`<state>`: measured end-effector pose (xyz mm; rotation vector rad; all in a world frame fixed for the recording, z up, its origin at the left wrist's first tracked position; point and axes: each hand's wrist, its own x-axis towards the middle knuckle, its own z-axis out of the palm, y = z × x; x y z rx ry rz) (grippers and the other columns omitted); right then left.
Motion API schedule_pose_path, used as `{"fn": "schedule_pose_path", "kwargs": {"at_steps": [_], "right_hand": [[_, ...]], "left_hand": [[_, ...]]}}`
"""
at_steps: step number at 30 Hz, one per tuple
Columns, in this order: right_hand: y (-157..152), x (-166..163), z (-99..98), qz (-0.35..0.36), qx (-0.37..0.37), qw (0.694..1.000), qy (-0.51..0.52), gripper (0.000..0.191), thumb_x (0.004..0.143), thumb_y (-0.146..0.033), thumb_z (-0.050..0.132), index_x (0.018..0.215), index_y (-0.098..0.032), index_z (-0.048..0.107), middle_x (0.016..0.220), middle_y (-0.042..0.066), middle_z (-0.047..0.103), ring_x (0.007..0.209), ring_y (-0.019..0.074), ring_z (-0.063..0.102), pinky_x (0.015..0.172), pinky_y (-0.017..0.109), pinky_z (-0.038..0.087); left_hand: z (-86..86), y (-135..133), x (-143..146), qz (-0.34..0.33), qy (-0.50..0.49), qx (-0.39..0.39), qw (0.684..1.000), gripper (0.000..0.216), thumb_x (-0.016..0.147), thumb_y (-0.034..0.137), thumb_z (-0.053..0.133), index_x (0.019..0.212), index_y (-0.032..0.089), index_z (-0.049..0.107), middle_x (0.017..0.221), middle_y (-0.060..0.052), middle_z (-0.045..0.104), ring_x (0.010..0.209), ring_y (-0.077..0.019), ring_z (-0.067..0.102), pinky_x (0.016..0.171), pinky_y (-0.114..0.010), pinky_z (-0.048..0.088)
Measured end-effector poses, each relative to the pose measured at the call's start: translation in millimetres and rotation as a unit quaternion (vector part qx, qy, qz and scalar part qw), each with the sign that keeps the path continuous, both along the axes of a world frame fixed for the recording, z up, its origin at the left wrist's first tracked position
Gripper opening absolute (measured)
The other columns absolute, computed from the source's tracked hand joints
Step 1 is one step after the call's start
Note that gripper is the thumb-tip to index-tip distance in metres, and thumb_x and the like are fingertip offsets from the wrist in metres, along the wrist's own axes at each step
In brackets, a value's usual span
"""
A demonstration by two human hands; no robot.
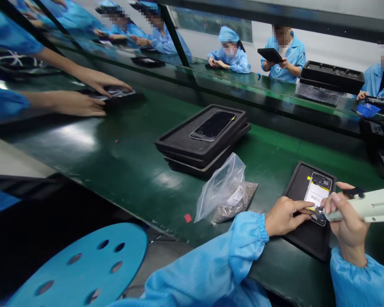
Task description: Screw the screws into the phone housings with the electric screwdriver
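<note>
An opened smartphone lies in a black tray at the right, its white battery showing. My left hand rests over the tray's left side; index finger and thumb reach apart to the phone's lower end. My right hand is wrapped round a pale electric screwdriver, whose tip points down at that same end of the phone. The exact contact of the tip is hidden by fingers. Left of my left hand stands a clear zip bag full of tiny screws.
A stack of black trays bears another phone, mid-table. A co-worker's hands work at the upper left. A blue stool with holes stands by the table edge. Several people sit across, behind a dark rail.
</note>
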<state>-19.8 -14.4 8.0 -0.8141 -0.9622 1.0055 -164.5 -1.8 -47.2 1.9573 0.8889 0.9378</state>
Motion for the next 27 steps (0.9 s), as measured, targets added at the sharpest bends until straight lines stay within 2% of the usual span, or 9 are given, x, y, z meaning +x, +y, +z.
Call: {"fn": "schedule_pose_path", "kwargs": {"at_steps": [9, 13, 15, 17, 19, 21, 24, 27], "right_hand": [[0.7, 0.0, -6.7, 0.017, -0.002, 0.999, -0.029, 0.03, 0.079, -0.029, 0.069, 0.101, -0.018, 0.053, 0.052, -0.006, 0.051, 0.048, 0.0128, 0.051, 0.055, 0.028, 0.046], [-0.3, 0.7, -11.1, 0.017, -0.009, 0.998, -0.062, 0.018, 0.081, -0.03, 0.067, 0.086, -0.018, 0.055, 0.054, -0.005, 0.051, 0.051, 0.0138, 0.053, 0.059, 0.031, 0.047], [-0.6, 3.1, -12.1, 0.024, -0.012, 0.995, -0.097, 0.021, 0.082, -0.033, 0.066, 0.074, -0.017, 0.054, 0.055, -0.003, 0.051, 0.053, 0.0152, 0.054, 0.06, 0.033, 0.047], [-0.2, 8.0, -11.7, 0.021, -0.012, 0.991, -0.129, 0.023, 0.082, -0.035, 0.065, 0.072, -0.017, 0.054, 0.055, -0.002, 0.051, 0.053, 0.0162, 0.055, 0.061, 0.034, 0.048], [1.1, 15.3, -9.9, -0.014, -0.007, 0.99, -0.143, 0.021, 0.08, -0.033, 0.068, 0.085, -0.016, 0.057, 0.054, -0.003, 0.052, 0.051, 0.0162, 0.055, 0.06, 0.034, 0.049], [3.2, 22.7, -7.3, -0.071, -0.003, 0.982, -0.176, 0.028, 0.076, -0.03, 0.071, 0.094, -0.015, 0.057, 0.054, -0.003, 0.054, 0.049, 0.0162, 0.054, 0.057, 0.034, 0.049], [6.9, 29.2, -4.8, -0.13, -0.011, 0.965, -0.225, 0.029, 0.072, -0.03, 0.073, 0.091, -0.014, 0.059, 0.052, -0.001, 0.057, 0.047, 0.0172, 0.054, 0.054, 0.033, 0.048], [10.1, 28.7, -5.6, -0.131, -0.025, 0.966, -0.219, 0.029, 0.07, -0.029, 0.073, 0.089, -0.013, 0.058, 0.05, -0.001, 0.056, 0.044, 0.0171, 0.053, 0.05, 0.032, 0.048]], "left_hand": [[0.3, -0.4, -0.6, 0.016, 0.023, 0.018, 0.999, 0.033, 0.083, 0.02, 0.063, 0.116, 0.017, 0.066, 0.094, -0.003, 0.074, 0.088, -0.0179, 0.071, 0.079, -0.021, 0.053], [-0.4, 0.1, -0.1, 0.02, 0.023, 0.018, 0.999, 0.036, 0.081, 0.019, 0.065, 0.117, 0.016, 0.065, 0.092, -0.004, 0.075, 0.081, -0.0171, 0.072, 0.076, -0.021, 0.053], [-0.7, 0.2, 0.1, 0.023, 0.016, 0.018, 0.999, 0.039, 0.08, 0.021, 0.067, 0.118, 0.016, 0.064, 0.092, -0.004, 0.075, 0.081, -0.0168, 0.072, 0.077, -0.021, 0.053], [-1.1, 0.2, 0.3, 0.028, 0.006, 0.023, 0.999, 0.045, 0.077, 0.026, 0.072, 0.12, 0.016, 0.063, 0.097, -0.005, 0.074, 0.085, -0.0177, 0.071, 0.08, -0.022, 0.053], [-1.8, 0.3, 0.4, 0.037, 0.005, 0.033, 0.999, 0.055, 0.07, 0.029, 0.078, 0.121, 0.016, 0.062, 0.101, -0.007, 0.073, 0.09, -0.0196, 0.07, 0.082, -0.024, 0.053], [-2.9, 0.6, 0.7, 0.047, 0.024, 0.042, 0.998, 0.055, 0.069, 0.029, 0.08, 0.119, 0.016, 0.063, 0.103, -0.008, 0.072, 0.09, -0.0205, 0.069, 0.082, -0.025, 0.053], [-4.5, 1.2, 1.1, 0.053, 0.049, 0.055, 0.996, 0.044, 0.073, 0.024, 0.075, 0.116, 0.017, 0.065, 0.1, -0.008, 0.072, 0.087, -0.0202, 0.068, 0.08, -0.027, 0.053], [-5.1, 1.3, 1.4, 0.048, 0.047, 0.068, 0.995, 0.038, 0.077, 0.019, 0.07, 0.114, 0.016, 0.066, 0.097, -0.008, 0.072, 0.086, -0.0197, 0.068, 0.08, -0.027, 0.053]]}}
